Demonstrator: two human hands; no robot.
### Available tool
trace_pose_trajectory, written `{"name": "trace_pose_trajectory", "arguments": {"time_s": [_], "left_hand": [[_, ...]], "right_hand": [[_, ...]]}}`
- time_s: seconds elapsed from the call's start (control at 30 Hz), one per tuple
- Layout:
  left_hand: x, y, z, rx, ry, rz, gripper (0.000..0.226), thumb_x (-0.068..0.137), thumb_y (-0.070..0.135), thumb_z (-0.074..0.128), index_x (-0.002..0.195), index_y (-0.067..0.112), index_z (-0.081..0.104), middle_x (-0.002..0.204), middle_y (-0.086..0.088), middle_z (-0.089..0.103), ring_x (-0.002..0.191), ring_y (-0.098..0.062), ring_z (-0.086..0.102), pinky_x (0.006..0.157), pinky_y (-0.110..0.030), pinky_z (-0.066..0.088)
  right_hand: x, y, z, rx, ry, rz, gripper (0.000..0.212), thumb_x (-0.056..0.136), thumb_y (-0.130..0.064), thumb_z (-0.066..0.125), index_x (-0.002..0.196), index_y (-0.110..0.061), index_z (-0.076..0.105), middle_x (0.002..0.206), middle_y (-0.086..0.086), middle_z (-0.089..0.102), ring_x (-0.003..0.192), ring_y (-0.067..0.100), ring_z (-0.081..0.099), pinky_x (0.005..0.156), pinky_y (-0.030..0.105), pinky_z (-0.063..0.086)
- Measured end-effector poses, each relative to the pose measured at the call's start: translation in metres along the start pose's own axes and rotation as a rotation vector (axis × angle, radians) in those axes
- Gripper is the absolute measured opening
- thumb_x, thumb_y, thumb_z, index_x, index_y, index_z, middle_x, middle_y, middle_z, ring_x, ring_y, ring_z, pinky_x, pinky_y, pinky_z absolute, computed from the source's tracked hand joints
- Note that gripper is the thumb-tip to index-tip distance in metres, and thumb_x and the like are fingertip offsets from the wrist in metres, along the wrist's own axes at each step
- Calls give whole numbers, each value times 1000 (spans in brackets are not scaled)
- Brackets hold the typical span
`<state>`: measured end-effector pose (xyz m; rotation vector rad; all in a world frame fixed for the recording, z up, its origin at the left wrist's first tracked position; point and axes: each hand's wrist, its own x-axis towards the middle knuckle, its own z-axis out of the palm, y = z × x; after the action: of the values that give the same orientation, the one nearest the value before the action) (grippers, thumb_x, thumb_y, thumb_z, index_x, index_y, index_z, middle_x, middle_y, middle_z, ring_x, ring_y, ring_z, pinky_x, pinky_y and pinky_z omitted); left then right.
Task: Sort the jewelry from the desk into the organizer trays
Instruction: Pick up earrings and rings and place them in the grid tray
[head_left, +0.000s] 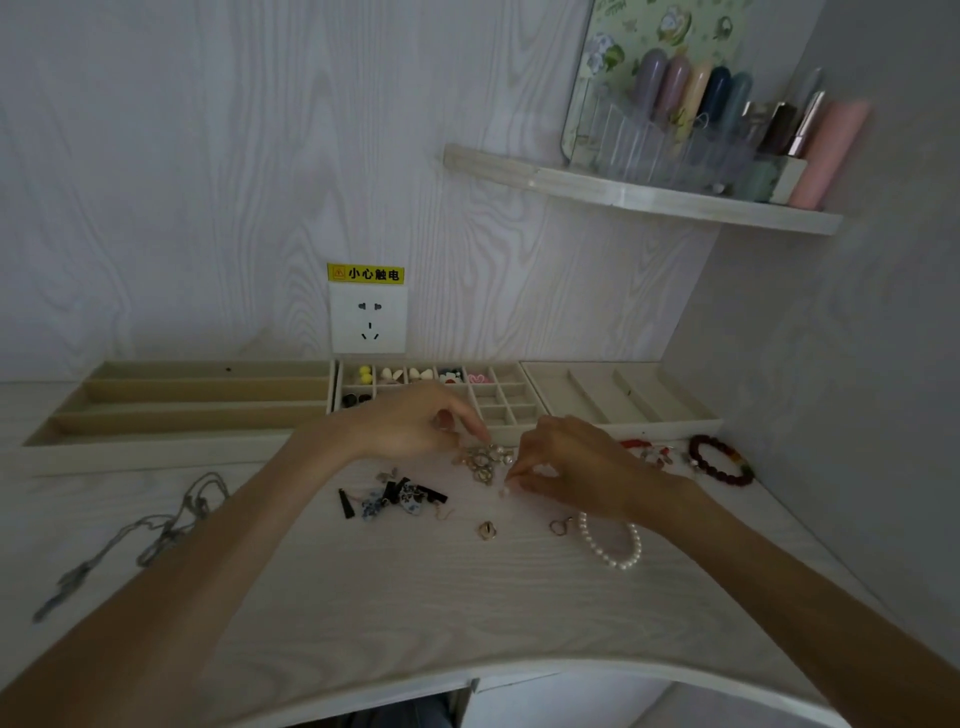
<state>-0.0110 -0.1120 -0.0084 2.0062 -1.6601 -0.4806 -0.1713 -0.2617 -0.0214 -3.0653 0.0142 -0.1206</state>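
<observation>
A small heap of gold and pearl earrings (485, 461) lies on the white desk in front of the middle grid tray (514, 402), whose back cells hold small earrings. My left hand (415, 423) hovers over the heap's left side with fingers curled, fingertips at the pieces. My right hand (563, 462) pinches a small pearl earring (504, 491) just right of the heap. Nearby lie black tassel and blue-white earrings (400, 499), a gold ring (487, 530), a hoop earring (560, 526), a pearl bracelet (615, 551) and a dark red bead bracelet (722, 462).
A long-slot tray (182, 410) stands at the left, a slanted-divider tray (613, 395) at the right, both against the wall. A grey chain necklace (150, 530) trails across the desk's left. A corner shelf (639, 197) with bottles hangs above right. The desk's curved front edge runs near me.
</observation>
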Motion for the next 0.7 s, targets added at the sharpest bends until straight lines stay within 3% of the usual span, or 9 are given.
{"name": "trace_pose_trajectory", "arguments": {"time_s": [0.07, 0.17, 0.23, 0.3, 0.47, 0.57, 0.7], "left_hand": [[-3, -1, -15, -33, 67, -14, 24, 93, 11, 56, 109, 23, 70, 114, 11, 66, 96, -1, 58, 83, -13, 44], [-8, -2, -36, -66, 106, -29, 24, 95, 14, 52, 111, 23, 68, 115, 11, 65, 106, -5, 59, 92, -18, 45], [-9, -2, -45, -89, 97, -28, 26, 96, 14, 50, 114, 21, 66, 117, 8, 65, 109, -4, 58, 97, -22, 45], [-7, -3, -49, -114, 89, -22, 27, 98, 17, 47, 117, 21, 65, 117, 8, 64, 110, -1, 57, 98, -19, 42], [10, -7, -42, -304, 59, -45, 36, 99, 37, 36, 118, 23, 62, 109, 14, 67, 98, 8, 60, 80, -6, 42], [23, -16, -37, -334, 52, -53, 48, 84, 54, 45, 112, 23, 67, 103, 16, 69, 98, 5, 62, 87, -14, 45], [35, -29, -31, -314, 82, -21, 24, 83, 35, 66, 99, 21, 74, 92, 10, 73, 84, 4, 66, 75, -9, 46]], "right_hand": [[1, 0, -6, 57, 47, 23, 19, 90, -32, 58, 103, -26, 71, 90, -14, 63, 79, 2, 44, 69, 19, 31], [9, 2, -26, 182, 120, 68, 18, 89, -33, 59, 98, -24, 72, 82, -20, 58, 75, -5, 46, 70, 13, 37], [18, 5, -40, 239, 143, 74, 17, 89, -33, 59, 95, -23, 72, 84, -15, 64, 76, -1, 52, 72, 18, 43], [28, 8, -52, 317, 161, 67, 14, 88, -28, 62, 92, -20, 72, 84, -8, 69, 73, 2, 56, 67, 12, 42], [53, 11, -69, 514, 173, 47, 11, 87, -17, 63, 92, -14, 73, 78, -15, 67, 66, -8, 58, 63, 4, 39], [68, 21, -65, 577, 160, 51, 13, 88, -18, 63, 94, -14, 74, 81, -9, 71, 69, -5, 61, 65, 5, 41], [83, 32, -55, 612, 65, 82, 12, 87, -24, 64, 91, -20, 74, 83, -6, 73, 75, 1, 65, 69, 8, 44]]}}
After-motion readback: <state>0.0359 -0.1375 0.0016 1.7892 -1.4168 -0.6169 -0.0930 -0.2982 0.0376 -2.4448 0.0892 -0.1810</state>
